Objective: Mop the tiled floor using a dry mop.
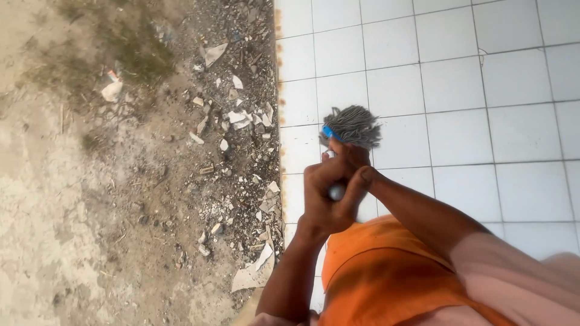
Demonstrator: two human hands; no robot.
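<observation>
Both my hands grip the handle (336, 192) of a mop, one stacked over the other. My left hand (323, 196) wraps the silver pole low down. My right hand (351, 162) closes around it just above, nearer the mop head. The grey string mop head (354, 125) with its blue collar (328, 132) rests on the white tiled floor (459, 90), close to the floor's left edge. Most of the pole is hidden by my fingers.
Left of the tiles lies bare dirt ground (90, 199) with a strip of rubble and broken tile shards (241, 121) along the tile edge. An orange cloth (386, 271) covers my lap at the bottom.
</observation>
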